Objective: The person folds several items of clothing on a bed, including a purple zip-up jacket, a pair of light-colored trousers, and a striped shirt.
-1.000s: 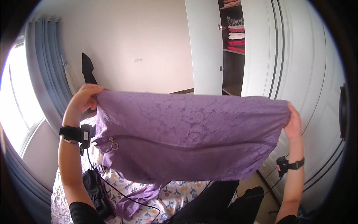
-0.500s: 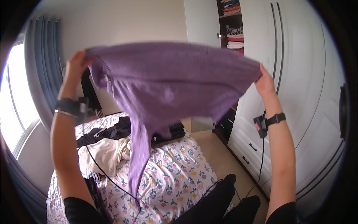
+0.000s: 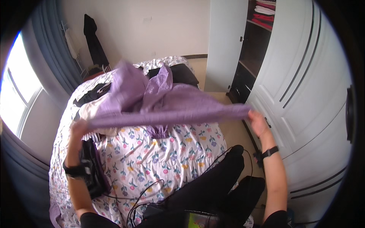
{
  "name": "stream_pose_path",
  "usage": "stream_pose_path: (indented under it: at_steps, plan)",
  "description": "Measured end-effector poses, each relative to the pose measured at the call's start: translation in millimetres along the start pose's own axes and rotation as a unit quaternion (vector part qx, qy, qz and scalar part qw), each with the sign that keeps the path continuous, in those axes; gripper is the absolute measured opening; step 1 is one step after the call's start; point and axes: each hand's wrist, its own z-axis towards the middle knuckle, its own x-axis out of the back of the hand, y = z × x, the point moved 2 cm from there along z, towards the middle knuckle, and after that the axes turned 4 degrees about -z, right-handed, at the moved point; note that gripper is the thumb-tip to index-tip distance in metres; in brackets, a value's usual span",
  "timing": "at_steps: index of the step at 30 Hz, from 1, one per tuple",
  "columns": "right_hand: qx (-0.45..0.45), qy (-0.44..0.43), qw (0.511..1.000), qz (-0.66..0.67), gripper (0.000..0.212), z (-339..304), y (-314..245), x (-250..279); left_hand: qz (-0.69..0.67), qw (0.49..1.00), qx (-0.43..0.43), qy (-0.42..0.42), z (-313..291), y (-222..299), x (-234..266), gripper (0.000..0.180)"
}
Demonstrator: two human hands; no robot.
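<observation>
A purple long-sleeved top [image 3: 182, 100] is stretched between my two hands above the bed, one edge pulled nearly straight toward me. My left hand [image 3: 78, 130] is closed on one end of that edge, somewhat blurred. At the other end, my right hand [image 3: 258, 123] pinches the cloth. The body and sleeves billow away on the far side, and a gathered cuff [image 3: 157, 132] hangs below the taut edge. Behind the cloth lie a cream garment [image 3: 90, 110] and a dark garment [image 3: 89, 97], both partly hidden.
Flowered bedding [image 3: 171, 152] spreads under everything. Folded black clothes [image 3: 185, 75] lie at its far end. A black shiny item [image 3: 93, 171] and a loose cable [image 3: 146, 186] are near my left forearm and legs. White wardrobe doors [image 3: 292, 87] stand on the right, one open; a window is left.
Both hands have come down from head height, still holding the top. Its cloth has swung from hanging below my hands to flaring out over the far bed. My view has tilted downward.
</observation>
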Motion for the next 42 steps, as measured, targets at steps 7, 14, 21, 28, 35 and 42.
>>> stream_pose_path:
  at_steps: [7, 14, 21, 28, 35, 42]
  plan:
    - [-0.229, -0.148, 0.897, -0.348, 0.017, -88.3, 187.7, 32.0, -0.033, 0.952, 0.287, -0.101, -164.3, -159.7, -131.0, 0.014]
    - [-0.272, -0.199, 0.875, -0.347, 0.023, -90.8, 176.9, 23.5, -0.07, 0.951, 0.294, -0.068, -183.3, -172.4, -136.3, 0.015]
    - [-0.24, -0.005, 0.889, -0.39, 0.041, -71.5, 205.2, 18.0, 0.382, 0.913, 0.108, -0.099, -144.0, -121.7, -160.3, 0.038]
    - [-0.262, -0.085, 0.88, -0.386, 0.026, -70.5, 167.6, -12.5, 0.282, 0.95, 0.131, 0.005, -138.9, -117.9, -177.6, 0.02]
    - [-0.164, -0.094, 0.975, -0.112, 0.023, -72.7, 148.0, -14.4, 0.182, 0.965, 0.116, 0.148, -155.2, -123.6, -171.7, 0.01]
    - [-0.222, -0.042, 0.949, -0.218, 0.036, -72.8, 178.7, -1.9, 0.218, 0.963, 0.156, 0.024, -161.6, -151.3, -180.0, 0.017]
